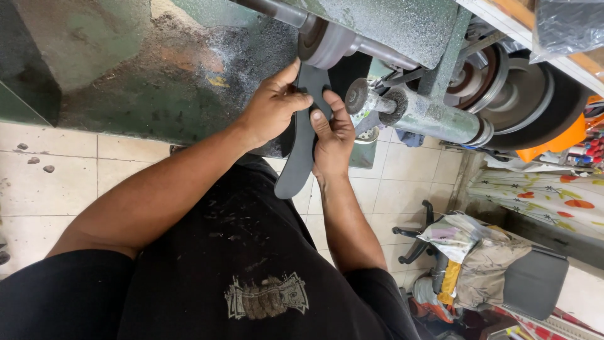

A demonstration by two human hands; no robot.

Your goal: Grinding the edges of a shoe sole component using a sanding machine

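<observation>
At wheel (327, 44) — sole (301, 151) lengthwise, tip up

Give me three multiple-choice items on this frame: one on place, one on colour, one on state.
1. Where is the top end of the dark sole piece?
A. against the grinding wheel
B. on the floor tiles
C. on the office chair

2. What colour is the machine housing?
A. red
B. speckled green
C. white

3. How is the sole piece held?
A. by the left hand alone
B. lying loose, untouched
C. by the left hand and right hand together

Key: 1 A, its upper tip meets the wheel under the housing. 2 B, the casing shows mottled green paint. 3 C, fingers of both hands grip it from either side.
</observation>
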